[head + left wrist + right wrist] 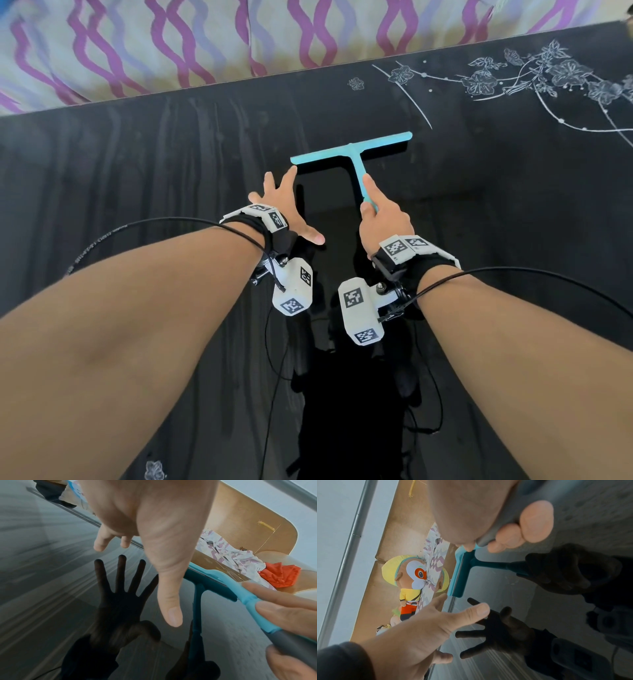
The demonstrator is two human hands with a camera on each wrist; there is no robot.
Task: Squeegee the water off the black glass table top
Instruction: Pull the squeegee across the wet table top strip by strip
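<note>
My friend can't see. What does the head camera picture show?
A right hand grips a turquoise squeegee by its handle, blade on a streaky black glass table. The left hand hovers open beside the blade's left end. White flowers decorate the table's far right corner.

Squeegee (352, 152) sits on the table (496, 212), blade crosswise toward the far edge, handle running back into the right hand (383, 214). Left hand (284, 205) just left of it – fingertip near the blade's left end. Sofa (171, 44) behind the table.
</note>
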